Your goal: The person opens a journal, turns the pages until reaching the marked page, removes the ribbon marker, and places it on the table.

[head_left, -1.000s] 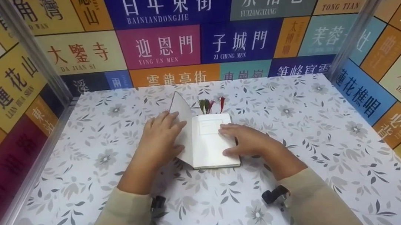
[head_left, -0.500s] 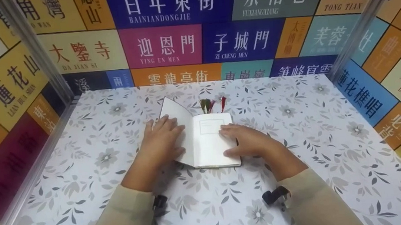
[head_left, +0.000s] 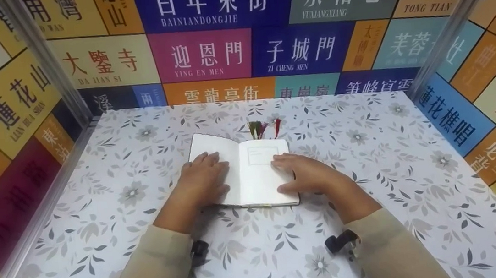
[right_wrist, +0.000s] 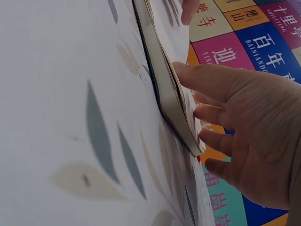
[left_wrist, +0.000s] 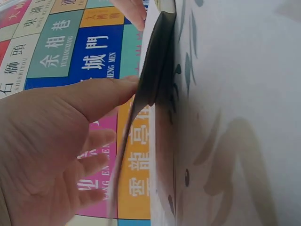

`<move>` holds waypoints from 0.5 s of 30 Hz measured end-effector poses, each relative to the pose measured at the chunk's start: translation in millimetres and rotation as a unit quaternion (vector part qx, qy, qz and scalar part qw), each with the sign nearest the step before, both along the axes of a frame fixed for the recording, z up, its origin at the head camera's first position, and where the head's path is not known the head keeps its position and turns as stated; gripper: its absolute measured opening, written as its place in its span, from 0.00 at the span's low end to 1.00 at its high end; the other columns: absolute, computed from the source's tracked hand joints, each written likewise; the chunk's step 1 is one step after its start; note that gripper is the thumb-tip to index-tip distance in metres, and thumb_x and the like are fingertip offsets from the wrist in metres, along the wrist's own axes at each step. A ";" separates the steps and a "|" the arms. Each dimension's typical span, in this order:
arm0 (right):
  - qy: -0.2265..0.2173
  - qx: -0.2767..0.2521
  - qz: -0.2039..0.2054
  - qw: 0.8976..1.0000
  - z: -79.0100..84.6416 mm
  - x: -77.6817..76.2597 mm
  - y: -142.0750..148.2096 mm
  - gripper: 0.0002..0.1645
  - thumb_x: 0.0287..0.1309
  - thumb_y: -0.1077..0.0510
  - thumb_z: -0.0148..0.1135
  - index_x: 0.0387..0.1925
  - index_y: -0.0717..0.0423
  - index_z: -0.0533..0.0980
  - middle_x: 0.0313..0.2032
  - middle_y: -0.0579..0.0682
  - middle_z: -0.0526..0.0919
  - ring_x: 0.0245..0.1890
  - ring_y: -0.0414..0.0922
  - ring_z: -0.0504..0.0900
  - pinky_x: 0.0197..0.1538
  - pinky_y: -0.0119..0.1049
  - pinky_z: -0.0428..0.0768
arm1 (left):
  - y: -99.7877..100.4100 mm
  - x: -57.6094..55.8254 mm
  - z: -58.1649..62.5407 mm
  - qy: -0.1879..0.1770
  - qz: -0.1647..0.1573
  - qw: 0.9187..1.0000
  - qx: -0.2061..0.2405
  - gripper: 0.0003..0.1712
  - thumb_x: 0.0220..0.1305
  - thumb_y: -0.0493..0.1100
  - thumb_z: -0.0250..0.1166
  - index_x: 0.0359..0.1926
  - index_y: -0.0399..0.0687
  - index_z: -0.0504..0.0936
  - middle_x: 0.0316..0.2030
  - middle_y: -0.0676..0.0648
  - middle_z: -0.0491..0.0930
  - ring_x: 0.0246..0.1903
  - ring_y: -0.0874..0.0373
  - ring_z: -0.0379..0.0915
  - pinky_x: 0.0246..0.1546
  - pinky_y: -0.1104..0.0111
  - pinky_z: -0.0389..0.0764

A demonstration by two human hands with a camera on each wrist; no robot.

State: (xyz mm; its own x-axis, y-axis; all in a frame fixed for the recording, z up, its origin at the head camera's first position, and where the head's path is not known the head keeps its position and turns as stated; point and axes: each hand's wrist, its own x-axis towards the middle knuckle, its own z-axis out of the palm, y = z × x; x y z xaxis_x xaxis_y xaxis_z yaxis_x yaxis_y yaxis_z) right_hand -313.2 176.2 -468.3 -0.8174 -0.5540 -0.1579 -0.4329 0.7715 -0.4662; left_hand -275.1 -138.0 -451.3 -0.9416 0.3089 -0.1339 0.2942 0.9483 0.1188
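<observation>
A small notebook (head_left: 259, 179) lies open on the table in the head view, its right page printed with a faint box. My left hand (head_left: 203, 178) rests on the left cover side with its fingers spread; in the left wrist view the cover (left_wrist: 124, 141) rises at a slant off the table beneath the thumb. On the right page's outer edge lie the fingertips of my right hand (head_left: 307, 172), thumb apart from the other fingers. The right wrist view shows the page block (right_wrist: 167, 89) from its edge, with the right hand's thumb on top.
Green, pink and red tassels (head_left: 258, 129) stick out beyond the notebook's top edge. A white cloth (head_left: 150, 260) with grey leaves and flowers covers the table. Panels with coloured street-name signs (head_left: 202, 54) stand at the back and both sides, with clear corner posts (head_left: 53, 62).
The left cover has swung down leftward from nearly upright to almost flat. My left hand has moved down with it, while my right hand has stayed on the right page.
</observation>
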 end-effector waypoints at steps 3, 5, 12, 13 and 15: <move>-0.007 0.000 -0.003 1.000 0.0 0.5 -0.6 0.49 0.62 0.44 0.76 0.81 0.46 0.67 0.84 0.46 0.61 0.86 0.55 0.55 0.88 0.56 0.52 | 0.6 -0.8 -3.3 -0.022 -0.003 1.000 -0.005 0.38 0.77 0.58 0.61 0.82 0.57 0.65 0.86 0.42 0.53 0.85 0.37 0.47 0.81 0.33 0.57; -0.010 -0.001 -0.003 1.000 0.1 1.1 -0.7 0.47 0.63 0.44 0.75 0.80 0.44 0.68 0.84 0.46 0.61 0.86 0.54 0.55 0.88 0.57 0.52 | 0.5 -0.6 -5.0 -0.032 -0.005 0.999 0.000 0.37 0.78 0.57 0.60 0.82 0.58 0.65 0.86 0.42 0.53 0.85 0.37 0.47 0.81 0.33 0.57; -0.006 -0.009 0.018 1.000 2.4 4.2 -0.4 0.35 0.66 0.48 0.73 0.73 0.41 0.77 0.83 0.49 0.63 0.85 0.57 0.58 0.86 0.60 0.56 | -2.7 1.8 -7.9 -0.071 0.012 0.996 0.050 0.36 0.78 0.55 0.58 0.83 0.61 0.65 0.87 0.43 0.50 0.86 0.37 0.47 0.83 0.35 0.53; -0.006 -0.009 0.019 1.000 2.7 4.5 -0.5 0.33 0.66 0.48 0.73 0.72 0.41 0.78 0.83 0.49 0.64 0.85 0.57 0.58 0.86 0.60 0.56 | -3.0 1.7 -8.5 -0.078 0.016 0.995 0.056 0.36 0.78 0.56 0.58 0.83 0.62 0.64 0.87 0.44 0.50 0.86 0.38 0.46 0.83 0.35 0.52; -0.007 -0.008 0.019 1.000 3.0 4.6 -0.9 0.32 0.67 0.48 0.73 0.71 0.42 0.79 0.83 0.49 0.64 0.85 0.57 0.59 0.86 0.59 0.56 | -3.5 1.2 -8.9 -0.089 0.024 0.994 0.062 0.36 0.78 0.56 0.57 0.83 0.63 0.63 0.87 0.45 0.49 0.86 0.39 0.45 0.83 0.34 0.51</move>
